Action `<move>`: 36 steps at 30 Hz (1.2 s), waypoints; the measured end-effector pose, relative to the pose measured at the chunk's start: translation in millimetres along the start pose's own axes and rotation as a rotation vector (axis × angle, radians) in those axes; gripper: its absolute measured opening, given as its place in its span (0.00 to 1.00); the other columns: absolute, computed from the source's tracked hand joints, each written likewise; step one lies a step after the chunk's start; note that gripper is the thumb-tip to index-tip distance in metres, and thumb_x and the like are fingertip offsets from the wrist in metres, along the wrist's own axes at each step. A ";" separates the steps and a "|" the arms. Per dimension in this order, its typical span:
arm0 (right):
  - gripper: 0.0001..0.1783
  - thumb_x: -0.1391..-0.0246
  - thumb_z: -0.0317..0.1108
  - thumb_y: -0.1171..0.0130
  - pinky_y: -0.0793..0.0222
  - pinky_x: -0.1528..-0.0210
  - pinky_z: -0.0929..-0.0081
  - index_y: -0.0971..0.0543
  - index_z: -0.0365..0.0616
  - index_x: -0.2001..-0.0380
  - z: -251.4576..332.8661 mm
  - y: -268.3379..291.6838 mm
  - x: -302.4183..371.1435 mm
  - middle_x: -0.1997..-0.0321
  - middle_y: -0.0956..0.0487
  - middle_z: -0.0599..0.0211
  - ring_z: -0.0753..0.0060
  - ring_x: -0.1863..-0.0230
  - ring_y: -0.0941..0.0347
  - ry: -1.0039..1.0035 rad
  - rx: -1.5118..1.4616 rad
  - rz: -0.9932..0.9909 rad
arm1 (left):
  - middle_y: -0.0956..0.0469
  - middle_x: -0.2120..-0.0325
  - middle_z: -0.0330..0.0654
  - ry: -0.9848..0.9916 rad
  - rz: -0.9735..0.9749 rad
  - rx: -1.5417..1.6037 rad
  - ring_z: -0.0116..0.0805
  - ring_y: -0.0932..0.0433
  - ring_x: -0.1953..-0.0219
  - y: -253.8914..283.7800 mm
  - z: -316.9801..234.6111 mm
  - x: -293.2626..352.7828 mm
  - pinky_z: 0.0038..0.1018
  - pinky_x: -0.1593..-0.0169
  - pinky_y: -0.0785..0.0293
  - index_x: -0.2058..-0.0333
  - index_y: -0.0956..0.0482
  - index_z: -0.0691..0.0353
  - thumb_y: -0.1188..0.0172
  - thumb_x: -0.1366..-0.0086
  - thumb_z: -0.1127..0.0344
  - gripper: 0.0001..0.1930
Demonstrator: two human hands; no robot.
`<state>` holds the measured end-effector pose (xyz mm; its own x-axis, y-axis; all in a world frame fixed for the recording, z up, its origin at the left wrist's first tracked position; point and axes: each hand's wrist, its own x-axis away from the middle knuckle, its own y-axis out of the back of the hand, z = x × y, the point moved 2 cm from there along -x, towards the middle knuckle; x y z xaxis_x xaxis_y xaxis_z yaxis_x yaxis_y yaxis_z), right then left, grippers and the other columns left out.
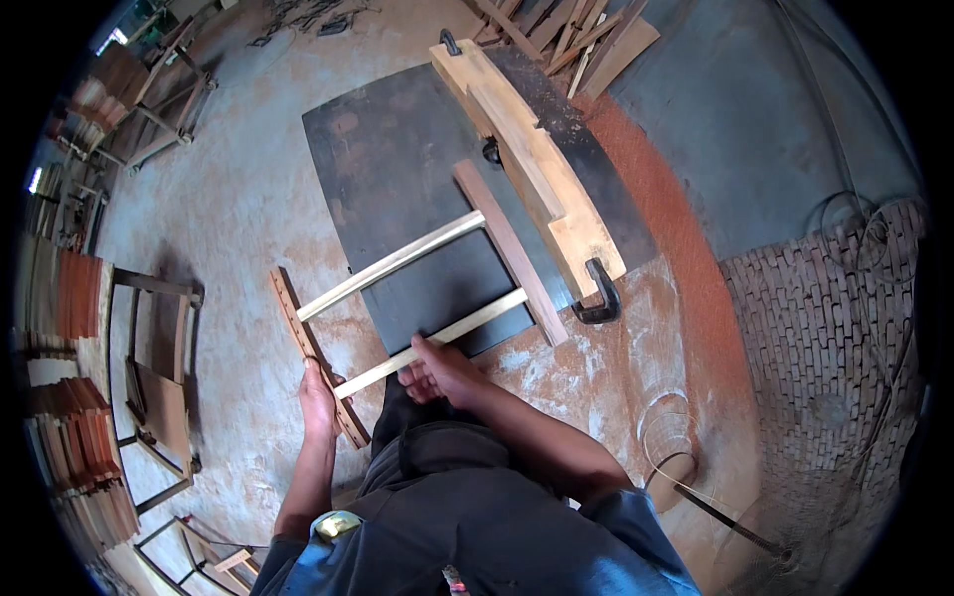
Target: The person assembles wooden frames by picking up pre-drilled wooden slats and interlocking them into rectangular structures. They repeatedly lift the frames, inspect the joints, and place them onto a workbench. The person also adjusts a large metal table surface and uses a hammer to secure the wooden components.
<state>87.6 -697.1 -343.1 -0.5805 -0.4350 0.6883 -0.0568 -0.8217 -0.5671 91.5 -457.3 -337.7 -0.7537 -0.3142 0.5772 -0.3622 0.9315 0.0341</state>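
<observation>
A wooden frame (397,262) lies at a slant in front of me, two pale slats joining a reddish-brown left rail (300,330) and a darker brown right rail (512,260). My left hand (318,399) is closed round the near end of the left rail, where the nearer slat meets it. With its thumb against the nearer slat (462,326) and its fingers curled below, my right hand (442,372) grips the frame. The right rail rests over a dark worktable (383,149); the left rail juts out beyond the table's edge.
A thick pale wooden beam (532,174) runs along the table's right part, with black clamps (598,296) on it. Stacked boards on metal racks (159,288) stand at left. Loose planks (616,55) lean at the far right. Reddish sawdust (661,179) and a brick surface (825,328) lie right.
</observation>
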 end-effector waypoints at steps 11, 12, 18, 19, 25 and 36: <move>0.08 0.55 0.35 0.35 0.31 0.65 0.58 0.21 0.42 0.76 83.8 30.7 66.5 0.73 0.23 0.60 0.55 0.68 0.28 1.193 1.410 -0.671 | 0.26 0.73 0.42 0.070 -0.013 -0.121 0.33 0.26 0.76 -8.7 48.0 -15.4 0.31 0.74 0.26 0.60 0.27 0.61 0.59 0.32 0.38 0.29; 0.07 0.55 0.33 0.35 0.32 0.64 0.58 0.20 0.42 0.76 89.0 40.4 62.5 0.73 0.23 0.61 0.55 0.67 0.28 1.185 1.445 -0.679 | 0.25 0.73 0.43 0.151 0.060 -0.049 0.35 0.24 0.76 -22.0 26.2 -2.9 0.32 0.74 0.25 0.58 0.26 0.62 0.61 0.33 0.35 0.32; 0.07 0.55 0.30 0.35 0.32 0.69 0.66 0.22 0.41 0.82 88.1 59.7 48.8 0.78 0.25 0.61 0.57 0.73 0.29 1.155 1.478 -0.676 | 0.21 0.69 0.43 0.281 0.249 0.307 0.33 0.22 0.72 -25.2 15.7 -0.7 0.28 0.70 0.22 0.52 0.29 0.60 0.69 0.34 0.31 0.37; 0.08 0.55 0.30 0.36 0.33 0.70 0.65 0.23 0.41 0.83 88.9 58.9 46.9 0.79 0.25 0.61 0.57 0.73 0.29 1.146 1.475 -0.680 | 0.21 0.69 0.43 0.289 0.250 0.303 0.33 0.22 0.71 -22.9 17.4 -0.7 0.28 0.70 0.22 0.52 0.29 0.60 0.69 0.34 0.31 0.37; 0.12 0.53 0.31 0.36 0.33 0.72 0.62 0.25 0.41 0.86 97.2 56.6 41.0 0.80 0.25 0.59 0.55 0.76 0.29 1.147 1.465 -0.726 | 0.22 0.71 0.46 0.304 0.202 0.144 0.34 0.22 0.74 -27.6 21.0 8.8 0.29 0.70 0.22 0.57 0.28 0.66 0.66 0.33 0.33 0.36; 0.15 0.53 0.33 0.35 0.33 0.76 0.63 0.26 0.43 0.88 112.7 61.9 30.3 0.83 0.25 0.61 0.57 0.78 0.29 1.155 1.484 -0.841 | 0.25 0.77 0.46 0.216 0.155 0.049 0.35 0.24 0.79 -44.8 17.4 3.4 0.32 0.75 0.24 0.60 0.30 0.65 0.59 0.32 0.37 0.30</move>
<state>158.0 -802.6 -306.4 -0.9365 0.0224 -0.3499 -0.3100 -0.5190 0.7965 95.6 -503.3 -351.5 -0.6698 -0.1175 0.7332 -0.2816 0.9538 -0.1044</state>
